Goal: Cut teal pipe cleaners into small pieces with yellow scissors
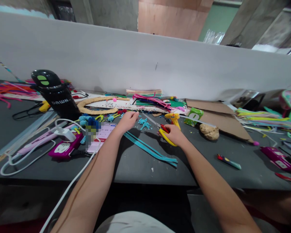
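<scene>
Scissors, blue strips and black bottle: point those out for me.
Scissors [158, 125]: head view, at the pivot.
Blue strips [149, 152]: head view, partway along one strip.
Black bottle [59, 99]: head view, on its body.

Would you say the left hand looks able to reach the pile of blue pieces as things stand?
Probably yes: the blue pieces lie right beside the left hand, with nothing visible between them, though the scissors point in close by.

Dark grey tabletop [135, 171] is bearing scattered items: light-blue strips [149, 152] are lying near the front edge, with small blue pieces [144, 123] resting beyond. Black bottle [60, 100] is standing at left; phone [104, 134] is resting nearer centre; tan lump [209, 132] and cardboard [225, 124] are occupying the right side.
</scene>
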Tool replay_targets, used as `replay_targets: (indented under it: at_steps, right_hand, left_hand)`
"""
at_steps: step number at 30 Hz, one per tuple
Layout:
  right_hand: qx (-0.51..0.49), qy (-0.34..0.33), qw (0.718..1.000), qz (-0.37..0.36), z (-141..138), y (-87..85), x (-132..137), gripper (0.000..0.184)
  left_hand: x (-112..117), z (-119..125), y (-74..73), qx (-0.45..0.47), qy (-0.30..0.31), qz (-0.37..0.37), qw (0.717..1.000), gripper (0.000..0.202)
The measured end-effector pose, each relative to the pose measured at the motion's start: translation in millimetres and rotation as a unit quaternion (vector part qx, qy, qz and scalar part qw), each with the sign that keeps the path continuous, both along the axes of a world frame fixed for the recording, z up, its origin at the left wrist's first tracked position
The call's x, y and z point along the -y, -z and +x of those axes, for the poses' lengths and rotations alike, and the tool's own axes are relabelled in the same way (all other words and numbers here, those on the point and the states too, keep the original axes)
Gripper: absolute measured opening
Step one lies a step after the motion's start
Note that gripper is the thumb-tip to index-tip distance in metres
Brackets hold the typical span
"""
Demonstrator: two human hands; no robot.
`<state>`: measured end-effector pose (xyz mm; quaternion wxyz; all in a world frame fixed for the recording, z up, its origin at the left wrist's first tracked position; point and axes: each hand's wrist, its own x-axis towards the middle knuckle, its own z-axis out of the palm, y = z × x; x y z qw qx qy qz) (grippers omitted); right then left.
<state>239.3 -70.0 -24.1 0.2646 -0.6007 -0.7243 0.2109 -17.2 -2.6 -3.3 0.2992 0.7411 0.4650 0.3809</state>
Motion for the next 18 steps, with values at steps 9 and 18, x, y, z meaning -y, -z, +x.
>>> replay_targets:
  at_steps: [9, 18]
  right_hand:
    - [-0.001, 0.012, 1.0, -0.004, 0.1, 0.9, -0.3, 0.034]
    - [-0.027, -0.006, 0.999, -0.025, 2.6, 3.4, -1.7, 0.034]
  left_hand:
    - [-0.4, -0.5, 0.3, 0.022, -0.005, -0.01, 1.0, 0.04]
    - [-1.1, -2.3, -1.7, 0.02, -0.006, 0.033, 0.999, 0.035]
